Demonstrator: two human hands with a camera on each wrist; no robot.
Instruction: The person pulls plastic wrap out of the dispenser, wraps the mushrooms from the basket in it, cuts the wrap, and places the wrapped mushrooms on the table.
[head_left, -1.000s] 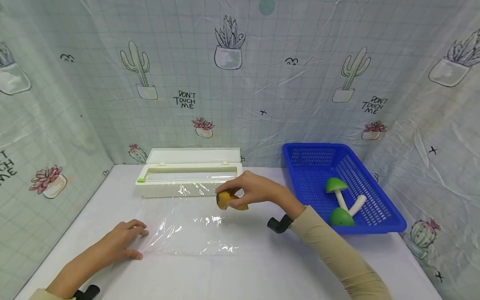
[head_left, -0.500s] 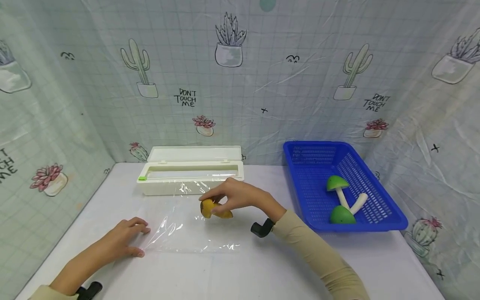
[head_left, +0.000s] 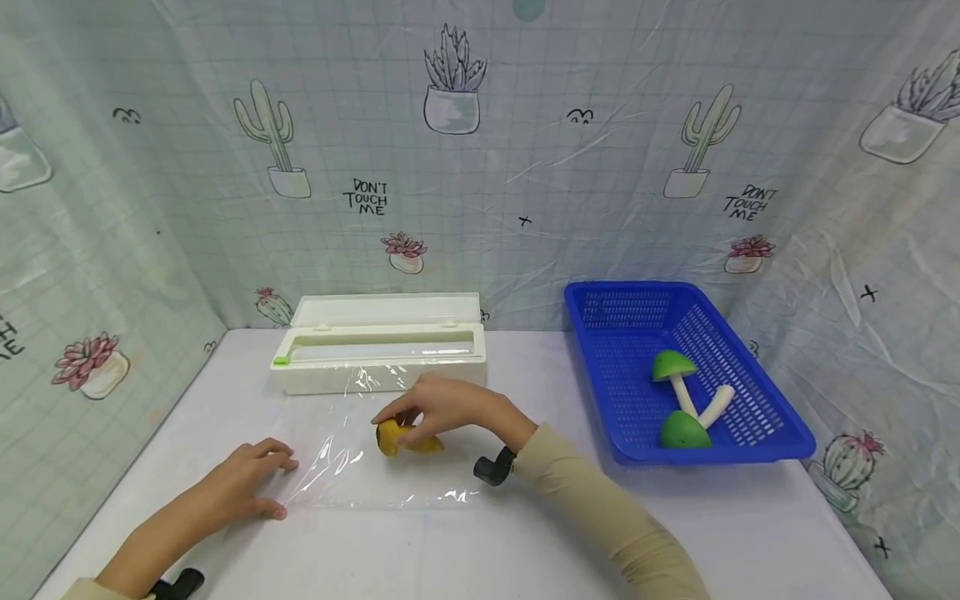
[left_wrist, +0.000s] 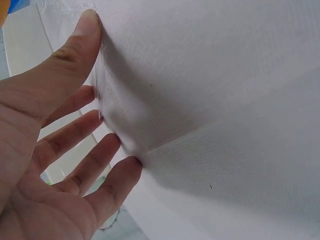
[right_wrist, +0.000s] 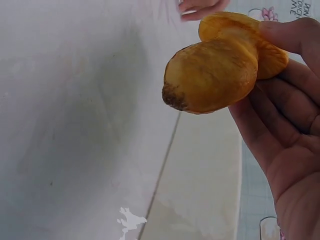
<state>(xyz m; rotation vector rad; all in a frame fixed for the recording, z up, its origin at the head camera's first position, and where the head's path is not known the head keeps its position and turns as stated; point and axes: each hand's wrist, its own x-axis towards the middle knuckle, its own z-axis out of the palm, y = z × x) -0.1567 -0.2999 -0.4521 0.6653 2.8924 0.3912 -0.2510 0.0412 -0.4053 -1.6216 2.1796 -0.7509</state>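
A yellow mushroom (head_left: 387,437) is pinched between the thumb and fingers of my right hand (head_left: 450,407). It hangs over a sheet of clear plastic wrap (head_left: 345,483) that lies across the white table. The right wrist view shows the mushroom's (right_wrist: 210,75) fat stem with a dark brown end, and its cap next to my thumb. At the sheet's left edge my left hand (head_left: 243,483) rests with fingers spread, thumb and fingertips touching down there. In the left wrist view that hand (left_wrist: 50,200) has nothing in its palm.
Behind the sheet stands a white wrap dispenser box (head_left: 382,379), lid raised, the film running out over its front. A blue basket (head_left: 596,417) at the right holds green-capped mushrooms (head_left: 684,431) with white stems. A printed curtain (head_left: 495,275) closes off the back and sides.
My right hand has carried the yellow mushroom leftward and a little nearer, from the sheet's right part towards its middle. The left hand has stayed at the sheet's left edge.
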